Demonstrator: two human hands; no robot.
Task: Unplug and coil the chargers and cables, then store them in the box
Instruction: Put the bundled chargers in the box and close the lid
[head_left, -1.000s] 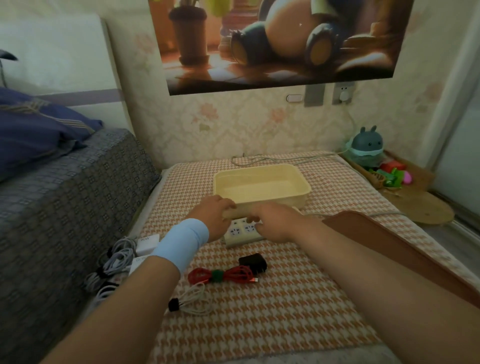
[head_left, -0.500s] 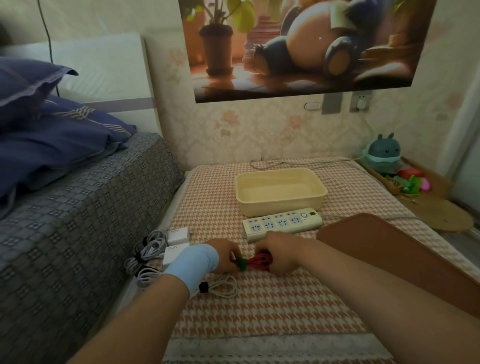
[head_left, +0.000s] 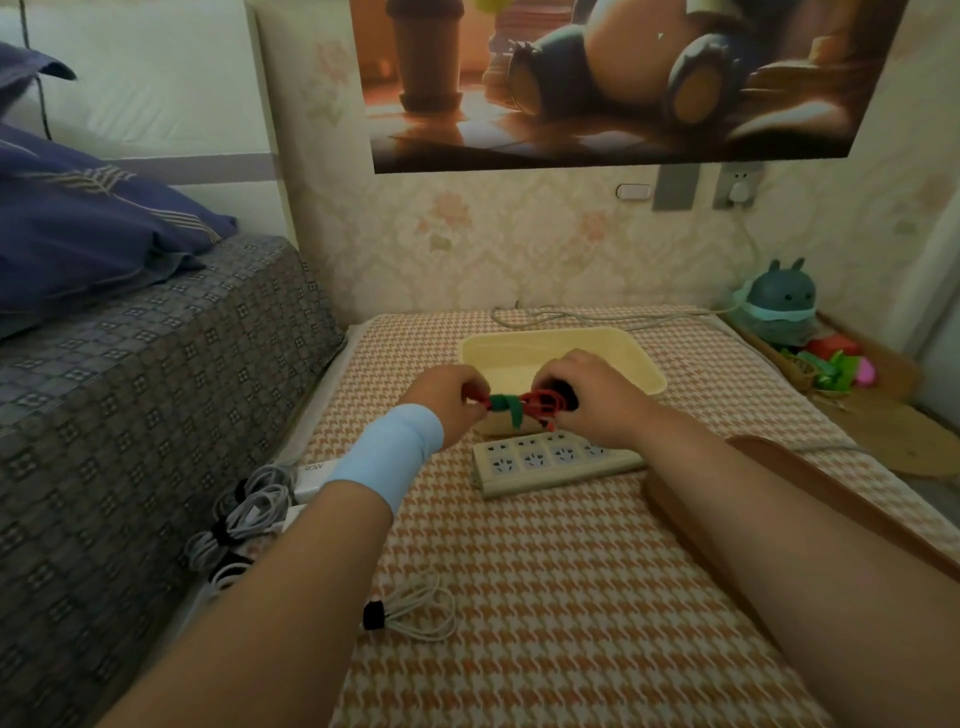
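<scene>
Red cable is no more on mat. One second ago it lay there untouched, with both hands at box. Half second ago both hands took it low, on near side of power strip. Now left hand and right hand hold it raised at near rim of box, above strip. One end of green tie now hangs down. Black charger went up too, dark by right hand fingers.

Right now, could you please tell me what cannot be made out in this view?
Head view:
- Black charger: mostly behind the right hand.
- Power strip: right end covered by the right forearm.
- White chargers: partly behind the left forearm; count unclear.
- Box interior: near part blocked by the left hand and red cable.
</scene>
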